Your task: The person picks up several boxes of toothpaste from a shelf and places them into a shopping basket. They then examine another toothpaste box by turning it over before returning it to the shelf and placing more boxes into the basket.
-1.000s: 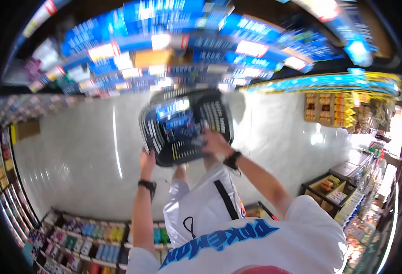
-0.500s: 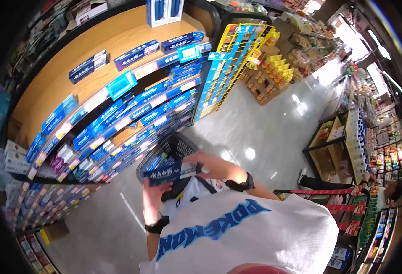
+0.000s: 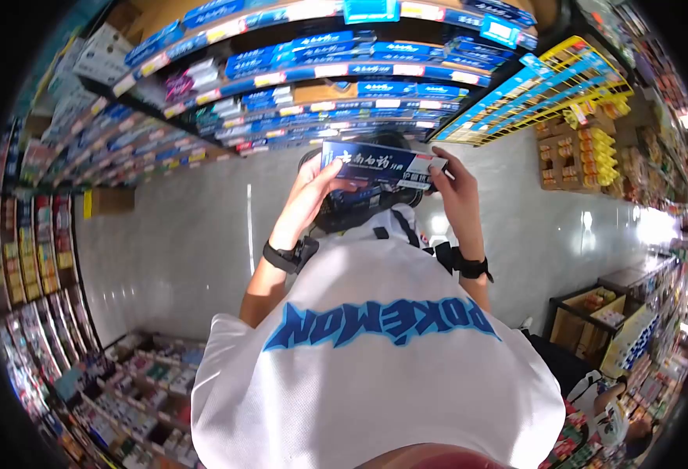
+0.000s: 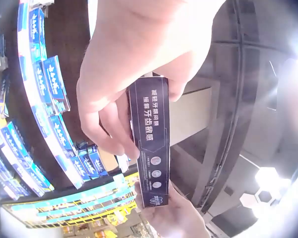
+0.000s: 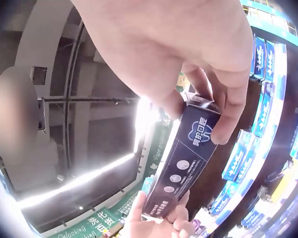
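Both hands hold a long dark-blue toothpaste box level in front of the body, its printed front face up in the head view. My left hand grips one end, thumb on the front. At the opposite end, my right hand pinches the box between thumb and fingers. A printed narrow side of the toothpaste box faces the left wrist camera. In the right wrist view, the right fingers hold the end flap of the toothpaste box. Below it is a dark shopping basket, partly hidden by box and hands.
Shelves of blue toothpaste boxes rise just ahead. A yellow wire rack stands at their right end, with cartons beyond. Grey floor stretches to the left. Another person is behind at the right.
The toothpaste box has come up from over the basket, toward the head camera, and turned level. The right hand now pinches its far end. The head view has swung round to face the shelves.
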The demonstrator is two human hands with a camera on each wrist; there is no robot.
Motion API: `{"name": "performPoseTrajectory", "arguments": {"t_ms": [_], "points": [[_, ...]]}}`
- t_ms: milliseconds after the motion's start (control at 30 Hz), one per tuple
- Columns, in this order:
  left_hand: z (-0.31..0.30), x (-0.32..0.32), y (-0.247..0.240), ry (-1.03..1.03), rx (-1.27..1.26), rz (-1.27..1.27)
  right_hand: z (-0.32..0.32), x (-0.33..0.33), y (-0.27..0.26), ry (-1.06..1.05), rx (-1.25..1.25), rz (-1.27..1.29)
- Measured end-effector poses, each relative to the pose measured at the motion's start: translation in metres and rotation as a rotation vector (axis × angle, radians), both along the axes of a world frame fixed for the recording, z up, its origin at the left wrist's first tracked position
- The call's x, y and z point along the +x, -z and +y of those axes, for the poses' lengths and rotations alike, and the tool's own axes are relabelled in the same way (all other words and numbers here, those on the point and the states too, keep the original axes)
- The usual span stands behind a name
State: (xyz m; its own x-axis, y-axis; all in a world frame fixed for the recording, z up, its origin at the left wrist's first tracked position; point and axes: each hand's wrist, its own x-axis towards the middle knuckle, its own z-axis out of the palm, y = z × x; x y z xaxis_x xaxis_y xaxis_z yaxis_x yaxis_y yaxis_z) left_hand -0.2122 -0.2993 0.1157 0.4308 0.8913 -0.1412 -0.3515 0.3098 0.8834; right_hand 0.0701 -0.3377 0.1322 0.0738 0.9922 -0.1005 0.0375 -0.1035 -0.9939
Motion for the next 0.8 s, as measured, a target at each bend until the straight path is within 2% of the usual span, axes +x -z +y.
{"name": "performPoseTrajectory", "arguments": {"t_ms": [200, 333, 467, 500, 667, 800], "points": [[-0.023, -0.022, 0.025, -0.042, -0.019, 0.044, 0.013, -0.012, 0.006, -0.062, -0.014, -0.028], [-0.03, -0.017, 0.023, -0.107, -0.065, 0.054, 0.02, -0.007, 0.008, -0.101, 0.016, -0.056], [-0.031, -0.022, 0.041, -0.132, -0.067, 0.261, 0.03, -0.004, 0.025, -0.134, 0.015, -0.078], [-0.032, -0.018, 0.03, -0.155, -0.073, 0.29, 0.031, -0.003, 0.023, -0.136, 0.012, -0.102], [-0.026, -0.021, 0.039, -0.195, -0.021, 0.287, 0.038, -0.002, 0.037, -0.134, -0.003, -0.129], [-0.019, -0.018, 0.039, -0.202, -0.002, 0.304, 0.041, 0.001, 0.026, -0.134, -0.023, -0.112]]}}
